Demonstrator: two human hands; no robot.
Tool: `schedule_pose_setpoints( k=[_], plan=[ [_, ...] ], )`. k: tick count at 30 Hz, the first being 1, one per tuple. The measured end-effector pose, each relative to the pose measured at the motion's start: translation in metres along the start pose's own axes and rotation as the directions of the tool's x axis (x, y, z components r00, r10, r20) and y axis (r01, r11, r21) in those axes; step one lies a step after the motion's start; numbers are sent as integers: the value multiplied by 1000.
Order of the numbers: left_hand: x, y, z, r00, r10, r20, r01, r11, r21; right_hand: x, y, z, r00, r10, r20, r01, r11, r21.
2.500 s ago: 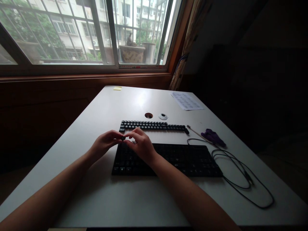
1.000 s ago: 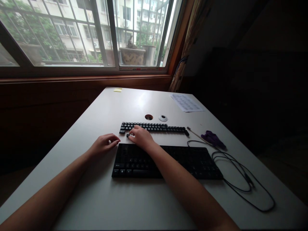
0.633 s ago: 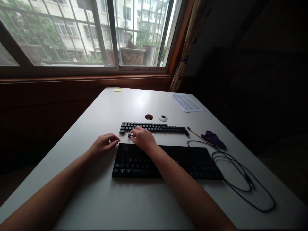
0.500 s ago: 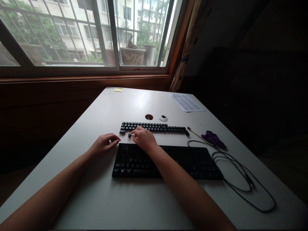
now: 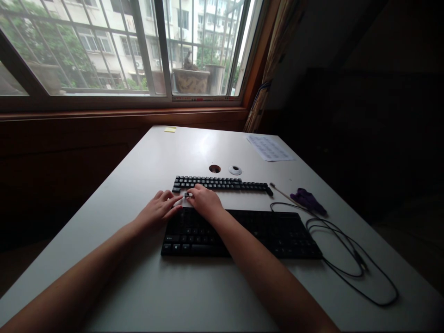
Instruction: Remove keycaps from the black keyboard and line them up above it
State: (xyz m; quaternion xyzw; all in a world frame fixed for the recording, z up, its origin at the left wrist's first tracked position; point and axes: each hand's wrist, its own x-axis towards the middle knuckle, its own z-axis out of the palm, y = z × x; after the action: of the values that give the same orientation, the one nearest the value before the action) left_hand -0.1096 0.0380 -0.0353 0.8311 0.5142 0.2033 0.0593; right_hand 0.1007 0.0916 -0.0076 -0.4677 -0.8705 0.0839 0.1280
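Note:
Between thumb and fingers, my right hand (image 5: 208, 203) pinches a small wire tool (image 5: 190, 196) that looks like a keycap puller; most of it is hidden. A dark keycap (image 5: 187, 194) sits at the wire's end, just in front of the fingertips. My left hand (image 5: 160, 206) has its fingers apart and holds nothing; its index fingertip is close to that keycap and its thumb is over the keyboard's top left corner. The black keyboard (image 5: 274, 236) lies below both hands, its upper part without visible keycaps. Behind the hands, loose keycaps (image 5: 222, 183) stand in rows.
A coiled cable (image 5: 347, 240) lies right of the keyboard. Near it are a thin brush-like stick (image 5: 282, 192) and a purple cloth (image 5: 307, 200). Farther back are a table hole (image 5: 215, 169), a white ring cover (image 5: 235, 170), paper sheets (image 5: 270, 149) and yellow sticky notes (image 5: 170, 129).
My left hand has moved right, reaching its fingers toward the keycap. My right hand has shifted slightly left, with the keycap now closer to its fingertips.

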Motion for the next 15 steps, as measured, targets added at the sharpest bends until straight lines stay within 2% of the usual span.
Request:
schedule_pose_setpoints(
  k=[15],
  plan=[
    [1,-3,2,999,28,-21,-28,999,33,-1,-5,-1,999,-35,11,36,999,-26]
  ],
)
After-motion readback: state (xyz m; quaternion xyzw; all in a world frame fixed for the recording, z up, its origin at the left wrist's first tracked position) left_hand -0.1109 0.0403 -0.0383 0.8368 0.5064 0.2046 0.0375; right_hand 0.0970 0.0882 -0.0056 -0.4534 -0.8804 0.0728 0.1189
